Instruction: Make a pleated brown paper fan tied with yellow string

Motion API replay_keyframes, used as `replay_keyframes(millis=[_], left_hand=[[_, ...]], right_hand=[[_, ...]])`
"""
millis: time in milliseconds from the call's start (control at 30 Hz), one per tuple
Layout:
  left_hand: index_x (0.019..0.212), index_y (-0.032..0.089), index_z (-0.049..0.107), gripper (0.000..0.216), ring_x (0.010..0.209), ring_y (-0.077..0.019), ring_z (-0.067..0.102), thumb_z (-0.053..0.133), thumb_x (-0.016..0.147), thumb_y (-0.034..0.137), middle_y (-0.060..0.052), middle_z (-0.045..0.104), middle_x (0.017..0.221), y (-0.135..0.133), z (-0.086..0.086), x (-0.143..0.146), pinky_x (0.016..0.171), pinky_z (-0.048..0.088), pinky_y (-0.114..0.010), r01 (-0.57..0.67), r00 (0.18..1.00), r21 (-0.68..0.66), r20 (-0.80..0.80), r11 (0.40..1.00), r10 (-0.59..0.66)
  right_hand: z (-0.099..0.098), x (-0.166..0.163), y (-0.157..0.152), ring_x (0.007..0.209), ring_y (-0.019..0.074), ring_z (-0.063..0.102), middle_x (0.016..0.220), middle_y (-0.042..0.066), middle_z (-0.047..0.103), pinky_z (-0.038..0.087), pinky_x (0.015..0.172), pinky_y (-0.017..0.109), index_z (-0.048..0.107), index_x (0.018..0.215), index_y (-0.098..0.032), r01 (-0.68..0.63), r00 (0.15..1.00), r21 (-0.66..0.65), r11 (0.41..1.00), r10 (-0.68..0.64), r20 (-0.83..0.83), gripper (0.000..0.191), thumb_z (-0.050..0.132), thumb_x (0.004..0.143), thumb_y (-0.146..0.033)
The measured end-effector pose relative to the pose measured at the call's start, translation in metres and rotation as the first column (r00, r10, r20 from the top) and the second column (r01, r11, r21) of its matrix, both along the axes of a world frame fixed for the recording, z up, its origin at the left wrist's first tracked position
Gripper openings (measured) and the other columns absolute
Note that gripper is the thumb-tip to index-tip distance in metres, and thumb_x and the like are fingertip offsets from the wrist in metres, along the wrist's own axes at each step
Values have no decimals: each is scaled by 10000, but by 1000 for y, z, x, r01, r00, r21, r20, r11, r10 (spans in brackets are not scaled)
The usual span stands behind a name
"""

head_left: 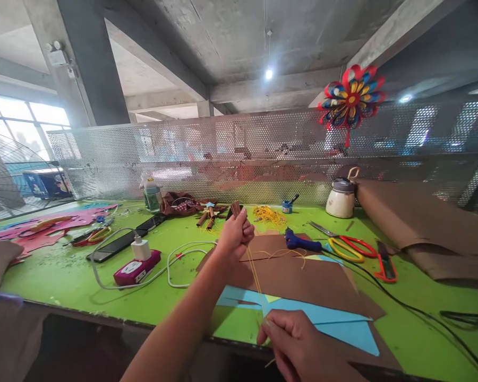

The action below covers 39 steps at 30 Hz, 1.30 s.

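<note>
My left hand (pixel 236 235) is raised over the green table (pixel 63 270), fingers closed round a small bundle of brown sticks (pixel 235 209) that pokes up from the fist. Yellow string (pixel 256 276) runs from that hand down to my right hand (pixel 298 342), which pinches its lower end near the table's front edge. Under the string lie brown paper sheets (pixel 298 278) and a light blue paper shape (pixel 322 318).
A blue glue gun (pixel 300 242), yellow and red scissors (pixel 348 248), a red cutter (pixel 385 265), a white pot (pixel 341 198), loose yellow string (pixel 269 215), a pink power strip (pixel 137 267), a phone (pixel 113 248), pink paper scraps (pixel 51 223), rolled brown paper (pixel 418 223). A perforated metal screen (pixel 223 154) backs the table, with a paper flower (pixel 350 100).
</note>
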<state>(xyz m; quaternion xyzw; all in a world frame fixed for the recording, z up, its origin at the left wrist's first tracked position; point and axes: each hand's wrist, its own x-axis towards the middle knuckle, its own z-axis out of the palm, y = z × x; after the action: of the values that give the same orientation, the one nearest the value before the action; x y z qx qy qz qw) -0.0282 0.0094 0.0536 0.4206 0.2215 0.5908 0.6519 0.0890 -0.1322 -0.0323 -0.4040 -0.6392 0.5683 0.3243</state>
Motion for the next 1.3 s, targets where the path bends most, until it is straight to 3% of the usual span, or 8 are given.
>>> replay_keyframes(millis=[100,267,567,967,1133,1300], left_hand=[[646,177,313,306,341,-7,268,514,867,245,99,237,480,4,8,-7,318,122,-90,122,990,-140,86,983,-111],[631,167,331,307,322,-8,245,383,928,227,93,210,484,14,17,-8,298,112,-91,167,983,-241,119,956,-142],[643,156,364,308,309,-8,244,339,940,235,94,208,473,13,13,9,295,113,-91,154,988,-291,41,944,-148],[658,161,352,286,316,-5,257,333,938,212,92,213,503,33,16,18,302,114,-90,143,990,-357,33,923,-140],[685,167,353,251,318,-5,247,342,933,204,95,205,520,44,19,16,309,99,-88,146,988,-417,25,897,-149],[697,174,351,235,328,-6,255,353,930,205,94,189,536,58,23,8,319,96,-87,144,988,-468,13,872,-156]], right_hand=[[4,-3,-3,313,60,263,324,-84,350,213,401,196,544,753,-146,60,998,22,998,-61,33,403,356,887,-476],[19,-1,-13,416,57,279,430,-83,285,212,441,197,533,704,-155,124,988,169,978,-137,68,335,403,897,-396],[28,21,-22,465,51,286,490,-71,290,214,449,190,572,728,-144,-20,995,266,964,-8,103,332,416,907,-377],[11,29,-33,456,51,310,476,-72,309,238,436,177,591,763,-135,-24,998,186,982,13,59,379,408,903,-436],[10,24,-42,504,56,348,514,-57,353,276,479,169,606,746,-125,-51,995,231,972,28,100,375,411,901,-405],[-2,13,-51,489,50,398,531,-37,427,274,465,168,633,686,-121,-150,987,286,946,129,92,403,425,885,-404]])
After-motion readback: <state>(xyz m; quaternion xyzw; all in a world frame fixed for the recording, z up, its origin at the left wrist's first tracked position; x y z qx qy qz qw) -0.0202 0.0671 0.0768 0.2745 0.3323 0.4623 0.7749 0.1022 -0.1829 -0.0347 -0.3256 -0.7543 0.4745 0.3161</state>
